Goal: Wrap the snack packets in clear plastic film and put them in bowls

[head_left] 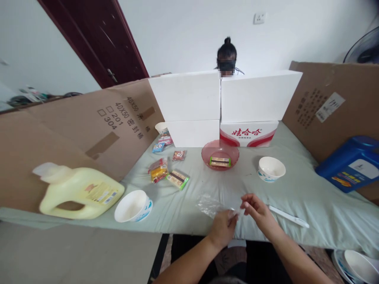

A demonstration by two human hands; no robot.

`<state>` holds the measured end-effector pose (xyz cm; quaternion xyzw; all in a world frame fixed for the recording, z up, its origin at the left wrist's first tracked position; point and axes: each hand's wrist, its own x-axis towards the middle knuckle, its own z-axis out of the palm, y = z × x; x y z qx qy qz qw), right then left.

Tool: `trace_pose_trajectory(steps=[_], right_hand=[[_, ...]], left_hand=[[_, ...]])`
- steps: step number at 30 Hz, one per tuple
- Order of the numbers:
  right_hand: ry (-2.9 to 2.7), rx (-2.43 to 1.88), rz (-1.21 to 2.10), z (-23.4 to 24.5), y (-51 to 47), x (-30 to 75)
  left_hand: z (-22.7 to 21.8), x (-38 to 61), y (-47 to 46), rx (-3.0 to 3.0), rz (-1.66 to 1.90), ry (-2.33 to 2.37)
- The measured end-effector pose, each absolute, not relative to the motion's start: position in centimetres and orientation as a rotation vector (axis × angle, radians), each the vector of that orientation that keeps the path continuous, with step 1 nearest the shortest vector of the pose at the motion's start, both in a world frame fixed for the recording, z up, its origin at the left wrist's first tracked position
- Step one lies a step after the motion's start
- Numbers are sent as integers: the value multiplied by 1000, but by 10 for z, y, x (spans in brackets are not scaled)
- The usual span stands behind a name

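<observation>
My left hand (pixel 223 228) is closed on a clear plastic bag (pixel 209 206) at the table's front edge. Thumb and forefinger of my right hand (pixel 257 212) pinch together at the bag's right end; the bag's thin edge is hard to see there. The rest of the bag lies loosely on the cloth to the left. Beside my right wrist rests a long, slim white plastic utensil (pixel 291 217). Beyond my hands stands a pink translucent bowl (pixel 207 161) with a green-ended packaged snack bar (pixel 220 161) in it.
Several wrapped snacks (pixel 159 171) and another bar (pixel 177 179) lie left of centre. Paper bowls stand at left (pixel 133 206) and right (pixel 271 169). A yellow jug (pixel 85 191) and blue bottle (pixel 351 163) flank them. White boxes (pixel 189 96) and cardboard walls (pixel 118 118) enclose the table; a person (pixel 227 51) sits behind.
</observation>
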<state>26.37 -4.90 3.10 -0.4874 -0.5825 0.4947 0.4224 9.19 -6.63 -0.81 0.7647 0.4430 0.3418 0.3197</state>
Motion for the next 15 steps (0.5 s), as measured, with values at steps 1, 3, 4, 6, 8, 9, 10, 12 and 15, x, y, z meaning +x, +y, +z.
trace_pose_trajectory(steps=[1, 3, 4, 6, 8, 9, 10, 12, 15], right_hand=[[-1520, -1153, 1172, 30, -49, 267], [-1688, -997, 1175, 25, -52, 274], [-1786, -925, 1243, 22, -55, 276], [-1957, -881, 1397, 17, -61, 276], [-2066, -984, 1445, 12, -68, 271], [-2093, -1071, 1418, 9, -71, 267], [-2105, -1163, 1379, 6, -72, 264], [-2100, -1317, 1309, 0, -73, 257], [-2071, -1403, 1267, -7, -68, 248]], left_hand=[[-7, 88, -67, 1977, 867, 1082], [-3, 78, -69, 1965, 808, 900], [-2, 73, -70, 1971, 779, 826], [-1, 64, -74, 1966, 757, 763], [0, 58, -76, 1932, 789, 801], [1, 55, -76, 1913, 810, 839], [1, 53, -75, 1900, 827, 879], [4, 50, -70, 1910, 835, 946], [5, 45, -56, 2034, 881, 1088]])
